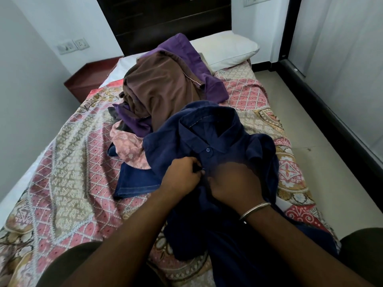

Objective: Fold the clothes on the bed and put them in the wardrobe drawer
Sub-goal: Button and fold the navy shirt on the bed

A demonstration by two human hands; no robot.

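A navy blue collared shirt lies face up on the patterned bedspread, collar toward the headboard, one button closed below the collar. My left hand pinches the shirt's placket at a lower button. My right hand, a metal bangle on its wrist, holds the cloth on the other side of that placket with curled fingers. Behind the shirt lies a pile: a brown garment, a purple garment and a pink patterned cloth.
A white pillow lies against the dark headboard. A red-brown bedside table stands at the left wall. Tiled floor runs along the bed's right side, bounded by a dark-framed glass panel.
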